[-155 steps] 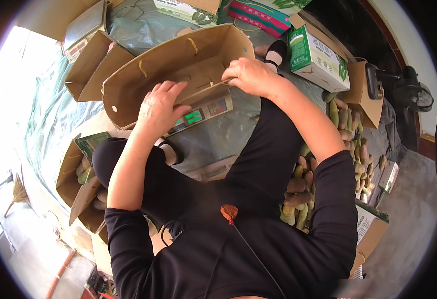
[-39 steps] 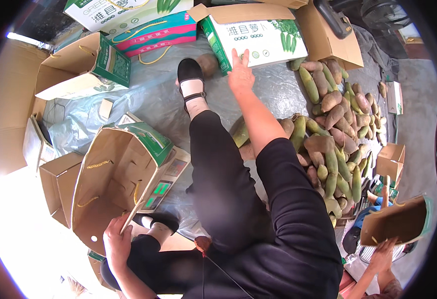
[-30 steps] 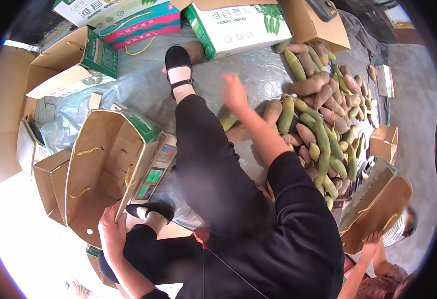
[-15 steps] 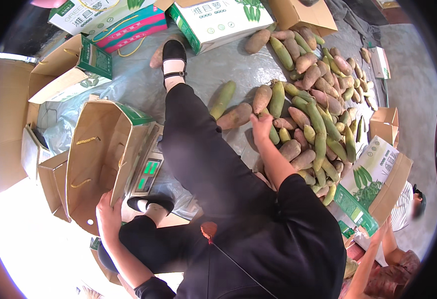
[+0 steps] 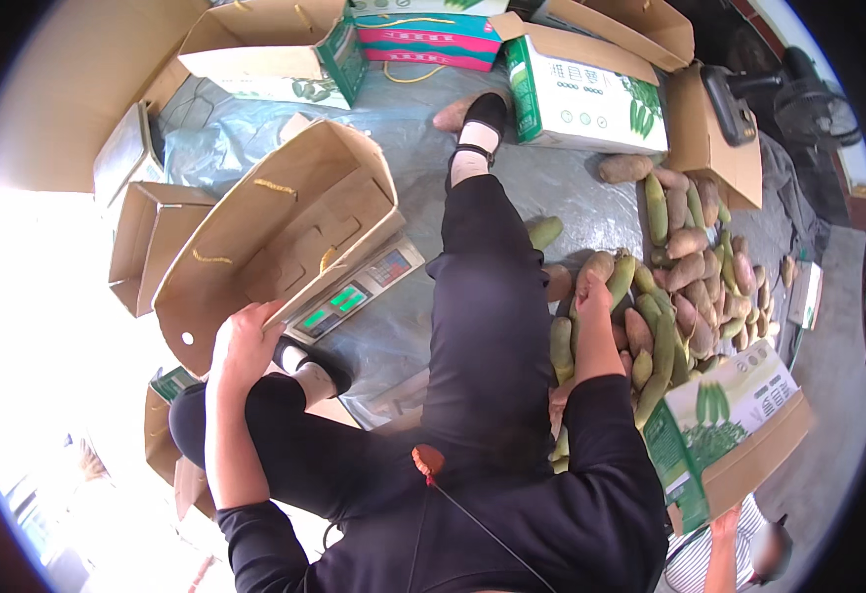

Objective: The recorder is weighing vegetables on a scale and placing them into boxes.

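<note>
My left hand (image 5: 243, 346) grips the near edge of an open cardboard box (image 5: 285, 232), which lies tilted on its side with its brown inside toward me and yellow cord handles showing. The box rests on a digital scale (image 5: 354, 292) with green lit digits. Out at the right, my right hand (image 5: 594, 296) is closed round the near end of a sweet potato (image 5: 597, 265), still lying at the edge of the pile; its fingertips are partly hidden. Beside it lies a long green radish (image 5: 621, 281). No produce shows inside the box.
A pile of sweet potatoes and green radishes (image 5: 695, 282) covers the right side. White-green cartons (image 5: 591, 99) and pink-teal boxes (image 5: 428, 40) stand at the back. A fan (image 5: 813, 104) stands far right. Another person's hand (image 5: 724, 522) holds a carton (image 5: 724, 435) at lower right.
The view has swung, shifting the surroundings rightward and down. My right hand has moved forward onto the sweet potato. My left hand keeps its hold on the box edge.
</note>
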### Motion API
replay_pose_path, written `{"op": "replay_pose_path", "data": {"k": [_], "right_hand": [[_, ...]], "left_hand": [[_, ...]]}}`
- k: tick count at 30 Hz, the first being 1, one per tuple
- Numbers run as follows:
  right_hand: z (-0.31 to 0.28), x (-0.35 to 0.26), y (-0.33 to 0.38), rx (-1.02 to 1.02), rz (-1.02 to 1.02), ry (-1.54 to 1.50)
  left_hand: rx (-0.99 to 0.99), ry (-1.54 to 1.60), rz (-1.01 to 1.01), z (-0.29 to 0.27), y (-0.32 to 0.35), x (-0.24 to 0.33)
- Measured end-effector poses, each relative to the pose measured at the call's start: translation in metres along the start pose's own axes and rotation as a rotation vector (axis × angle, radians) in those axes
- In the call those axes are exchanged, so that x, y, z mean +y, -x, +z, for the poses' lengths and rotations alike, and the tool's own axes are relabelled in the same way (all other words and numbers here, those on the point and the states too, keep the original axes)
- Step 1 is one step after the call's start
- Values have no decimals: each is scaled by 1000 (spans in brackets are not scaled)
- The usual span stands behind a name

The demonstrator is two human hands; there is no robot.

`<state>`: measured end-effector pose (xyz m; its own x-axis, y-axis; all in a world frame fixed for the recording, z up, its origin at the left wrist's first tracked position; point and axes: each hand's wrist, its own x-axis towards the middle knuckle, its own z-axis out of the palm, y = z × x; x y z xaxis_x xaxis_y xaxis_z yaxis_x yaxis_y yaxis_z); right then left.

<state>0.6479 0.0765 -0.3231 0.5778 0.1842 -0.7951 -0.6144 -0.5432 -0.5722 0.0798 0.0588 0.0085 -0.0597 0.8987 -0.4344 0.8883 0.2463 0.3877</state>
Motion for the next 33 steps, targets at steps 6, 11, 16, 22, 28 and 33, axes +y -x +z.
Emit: {"op": "replay_pose_path", "data": {"k": [6,11,16,22,28,33], "right_hand": [[-9,-10,51,-184,164,-46],[20,-45,118,-607,-124,67],[78,-117,276,-860,-547,332],[145,-150,424,-1371,-787,601],[243,-60,481,-1590,-505,1050],[296,38,482,-1486,-604,1652]], "left_hand": [[-19,-59,41,-5,4,-6],[-7,-67,59,-4,6,-10],[-35,-85,26,-2,10,-15],[5,-191,160,8,6,-26],[65,-170,224,7,9,-28],[21,-150,219,6,7,-27]]}}
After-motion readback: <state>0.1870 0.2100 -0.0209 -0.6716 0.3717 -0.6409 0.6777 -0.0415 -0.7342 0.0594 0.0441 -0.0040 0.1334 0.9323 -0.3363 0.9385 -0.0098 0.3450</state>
